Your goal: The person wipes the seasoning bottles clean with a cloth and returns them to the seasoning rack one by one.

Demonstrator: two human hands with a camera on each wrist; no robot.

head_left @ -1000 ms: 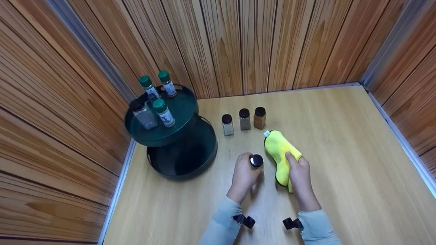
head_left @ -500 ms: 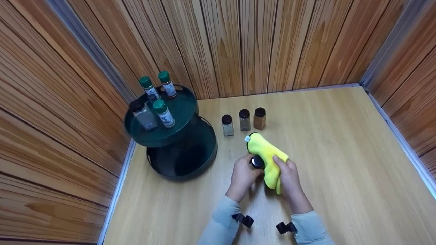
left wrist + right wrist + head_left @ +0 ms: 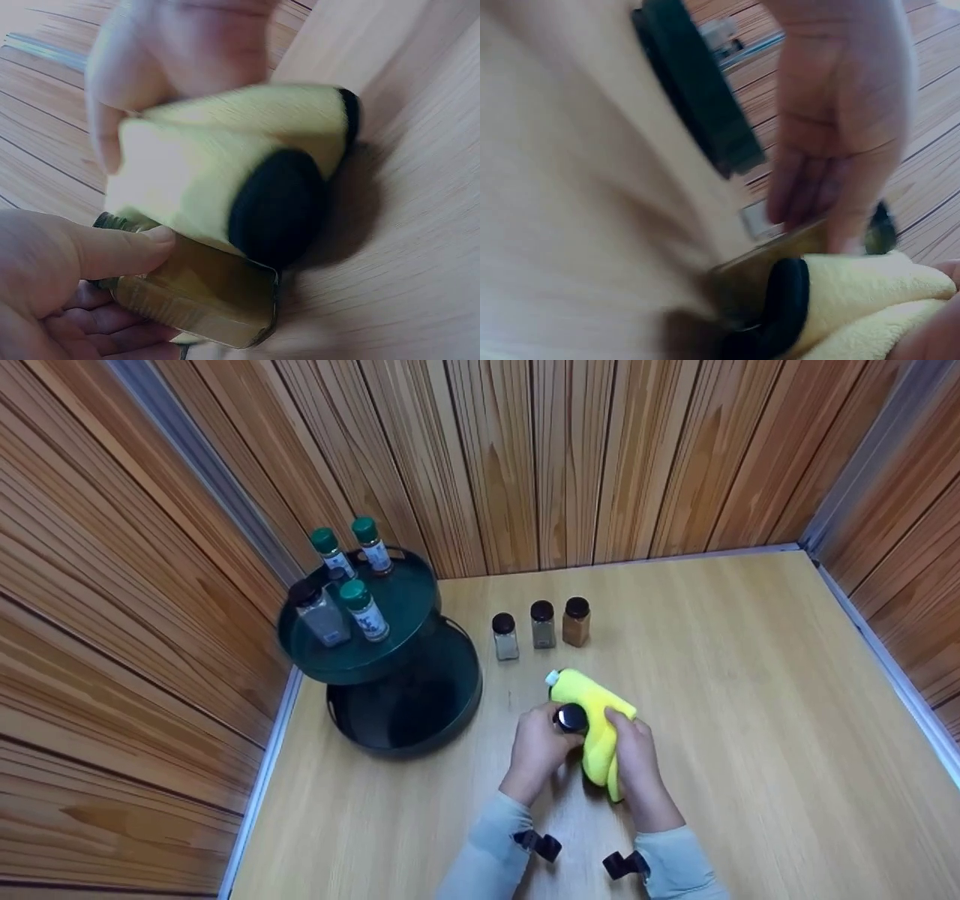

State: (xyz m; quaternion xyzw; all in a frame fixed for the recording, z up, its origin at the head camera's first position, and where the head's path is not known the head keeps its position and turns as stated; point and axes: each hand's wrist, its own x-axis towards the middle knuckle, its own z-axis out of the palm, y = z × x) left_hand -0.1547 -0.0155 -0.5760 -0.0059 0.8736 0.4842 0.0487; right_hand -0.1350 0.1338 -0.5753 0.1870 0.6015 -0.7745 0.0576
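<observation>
My left hand (image 3: 534, 754) grips a glass spice jar (image 3: 202, 296) around its sides. Its black cap (image 3: 572, 718) faces up in the head view, and brownish-yellow contents show through the glass in the left wrist view. My right hand (image 3: 639, 757) holds a folded yellow cloth (image 3: 598, 746) with a dark edge, thumb on top. The cloth lies against the jar's side, and in the right wrist view the cloth (image 3: 855, 292) covers part of the jar (image 3: 780, 255). Behind the hands stand three black-capped jars: a pale one (image 3: 506, 643), a greyish one (image 3: 544, 631) and an orange-brown one (image 3: 577, 628).
At left stands a dark green two-tier round rack; its upper tray (image 3: 401, 604) bears three green-capped bottles (image 3: 370, 621) and a larger dark-capped jar (image 3: 326, 619). Its lower tray (image 3: 409, 709) sits on the wooden table (image 3: 772, 697). Wood-plank walls (image 3: 495, 465) enclose the back and sides.
My right hand has brought the cloth leftward against the jar, and the cloth's far end has since dropped a little nearer. My left hand has stayed nearly in place, gripping the jar.
</observation>
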